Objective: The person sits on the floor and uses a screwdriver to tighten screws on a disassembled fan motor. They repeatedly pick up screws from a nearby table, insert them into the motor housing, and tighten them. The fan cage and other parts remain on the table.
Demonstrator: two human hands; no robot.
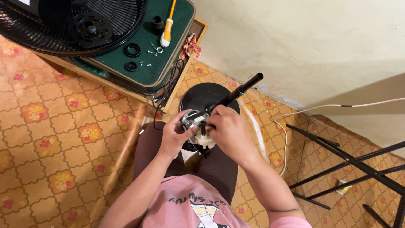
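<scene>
Both hands point(202, 133) on fan motor point(197, 126); patterned floor point(63, 135), cream wall point(303, 38).

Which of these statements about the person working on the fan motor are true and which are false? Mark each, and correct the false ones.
1. Both hands are on the fan motor. True: the left hand and the right hand hold it.
2. The screwdriver is in the right hand. False: it lies on the green-topped table.
3. The fan grille rests on the table. True.
4. The black pole lies flat on the floor. False: it rises at a slant from the round black base.
5. Loose screws lie on the table. True.
</scene>
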